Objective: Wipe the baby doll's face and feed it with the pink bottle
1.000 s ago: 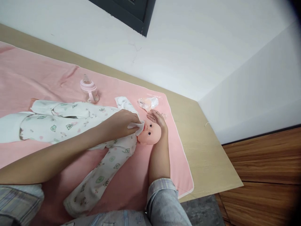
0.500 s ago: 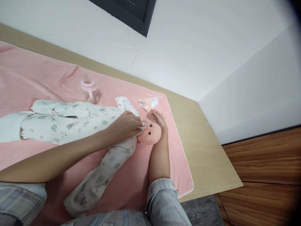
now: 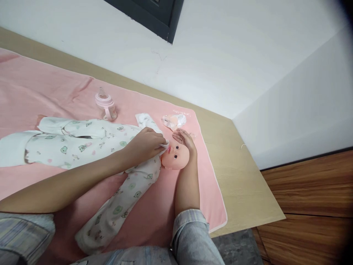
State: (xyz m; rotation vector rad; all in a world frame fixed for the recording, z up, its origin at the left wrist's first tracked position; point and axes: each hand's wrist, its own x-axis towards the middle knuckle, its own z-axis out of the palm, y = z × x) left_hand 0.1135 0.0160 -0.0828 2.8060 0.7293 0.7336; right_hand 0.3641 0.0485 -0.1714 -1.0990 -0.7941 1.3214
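A baby doll (image 3: 178,157) lies on its back in a white patterned sleepsuit (image 3: 110,141), its bald head toward the right. My left hand (image 3: 147,144) is closed on a small white cloth (image 3: 164,145), held at the doll's chin just below the pink mouth. Whether it is fabric or tissue I cannot tell. My right hand (image 3: 185,138) lies on the far side of the doll's head with its fingers stretched out, and that forearm runs along the crown. Nothing shows in the right hand.
A pink-lidded baby bottle (image 3: 106,106) stands beyond the doll's body. A clear plastic packet (image 3: 173,121) lies past my right hand, near a small clear item (image 3: 192,136). The pink blanket (image 3: 212,206) covers much of the wooden table (image 3: 242,191), which meets a white wall.
My left hand has drawn the cloth slightly toward the doll's chest, so more of the mouth shows. The right hand stays in place.
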